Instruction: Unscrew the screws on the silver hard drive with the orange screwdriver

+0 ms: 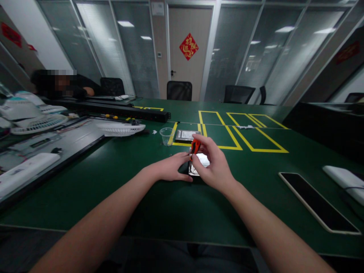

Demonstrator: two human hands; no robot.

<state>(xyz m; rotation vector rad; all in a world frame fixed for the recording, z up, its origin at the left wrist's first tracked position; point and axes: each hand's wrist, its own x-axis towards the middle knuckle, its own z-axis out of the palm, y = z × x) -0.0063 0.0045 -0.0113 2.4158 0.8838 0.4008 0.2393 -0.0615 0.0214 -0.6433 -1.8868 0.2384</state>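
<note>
My right hand point(212, 161) is closed around the red and black handle of a screwdriver point(195, 146), held upright over a hard drive point(196, 169) with a shiny metal face. The screwdriver's tip is hidden, so I cannot tell what it touches. At the drive's left side, my left hand point(174, 167) grips it, thumb along the near edge and fingers toward the far edge. Just beyond my hands lies a second hard drive point(186, 135), label side up. A clear plastic cup point(167, 136) stands to its left.
Yellow tape rectangles point(261, 151) mark the green table point(136, 197). A phone point(315, 201) and a white device point(345, 182) lie on the right. Fan parts point(122, 129) and a large flat panel point(76, 140) take up the left. Beyond them is another person point(65, 85).
</note>
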